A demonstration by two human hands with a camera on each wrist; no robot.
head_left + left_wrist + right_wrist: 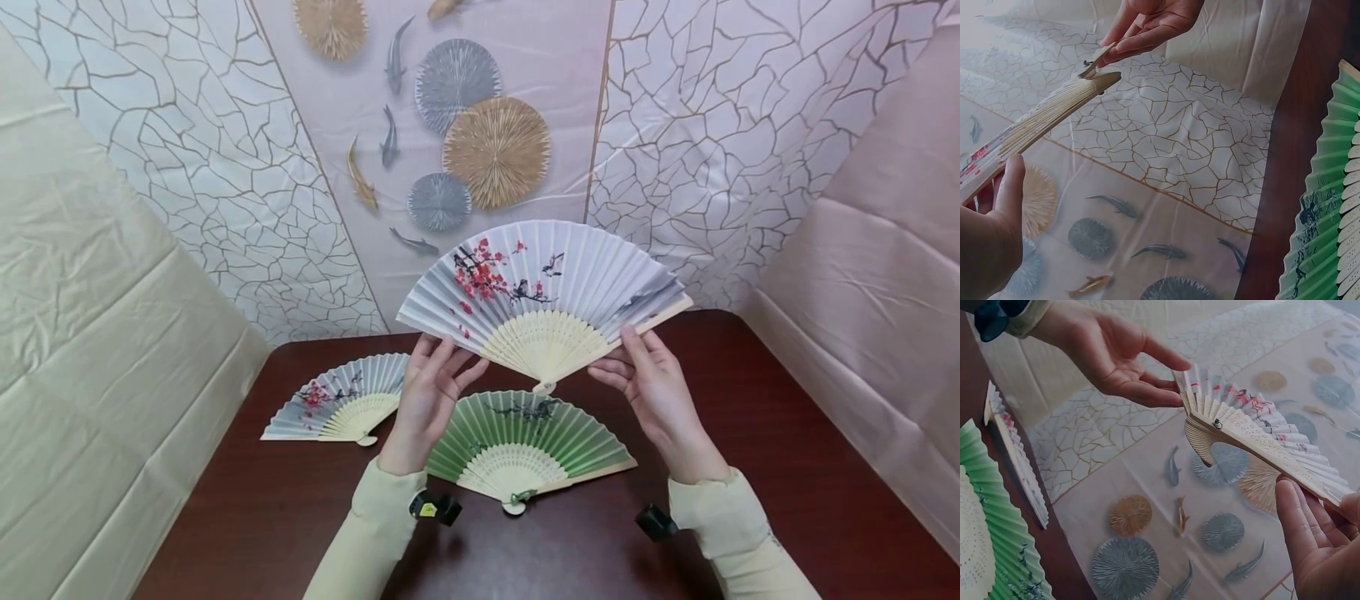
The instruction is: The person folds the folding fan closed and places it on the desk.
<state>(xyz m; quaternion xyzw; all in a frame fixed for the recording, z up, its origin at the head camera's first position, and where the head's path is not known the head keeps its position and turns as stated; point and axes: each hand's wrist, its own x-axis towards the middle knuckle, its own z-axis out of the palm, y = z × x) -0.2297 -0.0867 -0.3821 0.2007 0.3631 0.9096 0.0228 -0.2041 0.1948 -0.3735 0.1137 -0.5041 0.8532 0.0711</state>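
Note:
Both hands hold up an open folding fan, white with red blossoms, small birds and pale ribs. My left hand pinches its left edge, thumb against the outer part. On the other side, my right hand pinches the right guard stick, as the right wrist view shows with the thumb on top. The fan's pivot end points down toward me. Below it on the table lies a spread green fan with a dark branch print and a green cord near its pivot.
A second white blossom fan lies spread at the left, partly hidden behind the left hand. The dark red table ends at a patterned cloth backdrop, with pale cloth walls on both sides.

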